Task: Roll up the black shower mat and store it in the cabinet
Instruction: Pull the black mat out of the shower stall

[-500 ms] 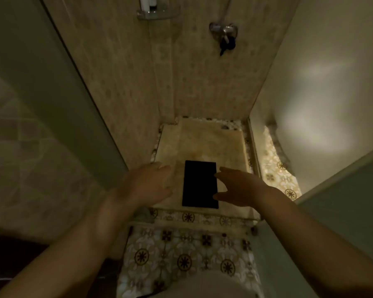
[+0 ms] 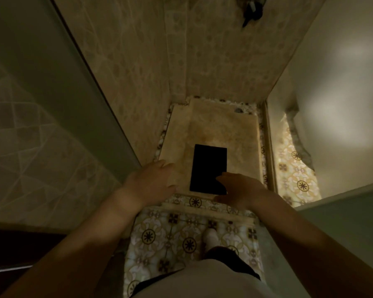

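Hands (image 2: 195,187) flanking flat black mat (image 2: 207,166)

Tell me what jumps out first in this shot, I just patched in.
The black shower mat lies flat and unrolled on the beige shower floor, stark against it. Both hands reach toward it: the left hand beside its left edge, the right hand overlapping its near right corner.

No readable text, labels, brands, numbers or signs anywhere in view.
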A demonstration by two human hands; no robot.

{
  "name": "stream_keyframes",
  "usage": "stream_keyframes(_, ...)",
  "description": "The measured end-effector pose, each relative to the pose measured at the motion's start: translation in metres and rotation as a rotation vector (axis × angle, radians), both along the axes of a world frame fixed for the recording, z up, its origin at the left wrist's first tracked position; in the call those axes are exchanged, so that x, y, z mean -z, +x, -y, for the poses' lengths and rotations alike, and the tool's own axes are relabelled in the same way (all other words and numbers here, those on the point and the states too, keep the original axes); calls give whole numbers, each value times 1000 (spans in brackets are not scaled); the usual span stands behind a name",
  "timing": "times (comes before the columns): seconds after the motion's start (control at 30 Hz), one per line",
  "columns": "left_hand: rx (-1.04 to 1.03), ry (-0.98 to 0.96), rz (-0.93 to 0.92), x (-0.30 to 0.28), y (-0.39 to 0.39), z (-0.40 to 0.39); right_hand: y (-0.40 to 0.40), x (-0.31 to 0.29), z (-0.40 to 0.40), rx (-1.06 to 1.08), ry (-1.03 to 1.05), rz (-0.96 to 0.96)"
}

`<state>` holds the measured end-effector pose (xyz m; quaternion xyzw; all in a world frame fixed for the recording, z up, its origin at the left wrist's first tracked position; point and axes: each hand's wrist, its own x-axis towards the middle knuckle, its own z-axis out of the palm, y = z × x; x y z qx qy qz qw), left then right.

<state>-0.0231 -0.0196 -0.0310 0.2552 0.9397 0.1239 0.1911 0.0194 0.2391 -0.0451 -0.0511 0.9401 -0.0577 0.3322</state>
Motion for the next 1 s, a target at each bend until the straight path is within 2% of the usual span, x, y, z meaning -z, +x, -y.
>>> stream_keyframes(0.2, -95, -56, 46, 0, -40, -30, -54, 25, -28, -55, -41, 11)
stream_keyframes(0.53, -175, -123, -30, 20, -109, -93, -143, 32, -91, -152, 12, 24)
stream_keyframes(0.67, -166, -129, -96, 18, -132, -117, -169, 29, -110, -176, 16, 35)
stream_keyframes(1.0, -111, -106, -116, 9, -217, -157, -232, 28, -148, -108, 2, -9)
